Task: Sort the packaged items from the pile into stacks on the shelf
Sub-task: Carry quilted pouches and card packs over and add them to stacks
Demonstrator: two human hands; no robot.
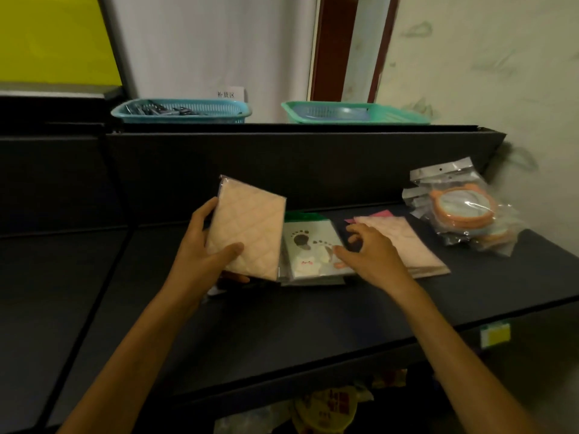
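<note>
Below the dark shelf (313, 324), blurred yellow packaging (326, 408) sits on a lower level. On the shelf top, the left hand (200, 261) grips a beige quilted packet (247, 230), thumb across its front, raised and tilted, long axis running up toward the back wall. The right hand (372, 252), fingers loosely spread, rests on a footprint-printed packet (313, 252) lying flat. Just beside it lies a pink quilted stack (407, 242); farther right, round orange-rimmed packets (463, 208) are piled. On the upper ledge stand a blue basket (181, 111) and a green basket (354, 112) against a pale wall.
</note>
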